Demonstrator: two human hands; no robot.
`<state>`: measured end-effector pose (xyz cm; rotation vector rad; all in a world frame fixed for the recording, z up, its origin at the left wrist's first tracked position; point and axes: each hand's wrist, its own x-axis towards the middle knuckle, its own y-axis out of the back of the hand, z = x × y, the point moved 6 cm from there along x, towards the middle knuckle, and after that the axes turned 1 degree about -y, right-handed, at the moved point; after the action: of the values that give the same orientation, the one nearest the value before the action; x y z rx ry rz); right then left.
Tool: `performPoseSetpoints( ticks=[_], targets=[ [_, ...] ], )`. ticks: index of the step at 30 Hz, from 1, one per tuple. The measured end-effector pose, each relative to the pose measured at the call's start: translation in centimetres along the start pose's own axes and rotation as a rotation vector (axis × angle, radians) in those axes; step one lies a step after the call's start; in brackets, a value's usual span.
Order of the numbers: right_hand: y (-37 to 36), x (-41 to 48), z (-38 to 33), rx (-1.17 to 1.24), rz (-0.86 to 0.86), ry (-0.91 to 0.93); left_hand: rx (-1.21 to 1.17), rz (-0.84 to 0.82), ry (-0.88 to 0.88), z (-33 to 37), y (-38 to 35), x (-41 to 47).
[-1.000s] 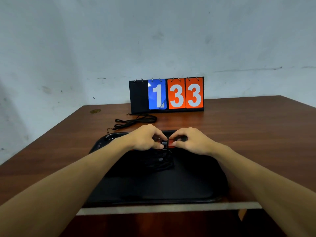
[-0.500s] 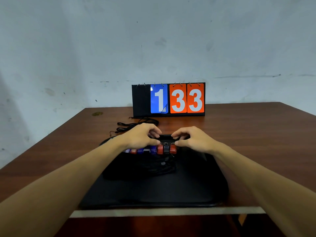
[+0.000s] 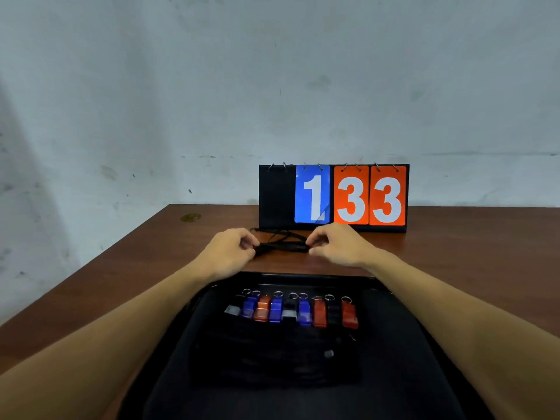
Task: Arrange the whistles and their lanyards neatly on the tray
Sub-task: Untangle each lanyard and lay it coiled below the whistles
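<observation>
Gathering the loose lanyards (image 3: pixel 281 246)

The left hand (image 3: pixel 233 250) and right hand (image 3: pixel 336 247) each pinch an end of the bundle on the worktop (image 3: pixel 454 268), beyond the tray (image 3: pixel 394 389) holding the row of whistles (image 3: pixel 297 312). Keeping the cords taut should prevent tangling.

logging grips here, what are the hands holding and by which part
Both hold the black lanyard bundle on the table behind the tray: the left hand pinches its left end, the right hand its right end.
</observation>
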<state>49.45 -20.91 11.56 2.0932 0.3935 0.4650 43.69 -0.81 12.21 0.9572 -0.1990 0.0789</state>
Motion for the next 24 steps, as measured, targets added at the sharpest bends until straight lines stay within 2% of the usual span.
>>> performPoseSetpoints(
  ticks=[4,7,10,13,18,24],
  targets=[
    [-1.3,2.1,0.7,-0.030,0.032,-0.034,-0.013,-0.041,-0.061,-0.9,0.1,0.5],
    [-2.5,3.2,0.6,-0.148,0.019,-0.048,-0.121,0.053,-0.095,-0.6,1.4,0.8],
    [-2.5,3.3,0.1,-0.191,0.053,-0.064,-0.099,0.085,-0.095,-0.5,1.8,0.7],
    [-1.0,2.8,-1.0,-0.108,0.108,-0.018,-0.101,0.094,-0.084,-0.5,2.0,-0.2],
    [3.7,0.7,-3.8,0.101,0.324,0.037,-0.055,0.119,-0.106,1.0,5.0,-1.8],
    [7.9,-1.9,-6.7,0.305,0.445,0.041,-0.009,0.127,-0.102,3.6,7.3,-4.0]
  ],
)
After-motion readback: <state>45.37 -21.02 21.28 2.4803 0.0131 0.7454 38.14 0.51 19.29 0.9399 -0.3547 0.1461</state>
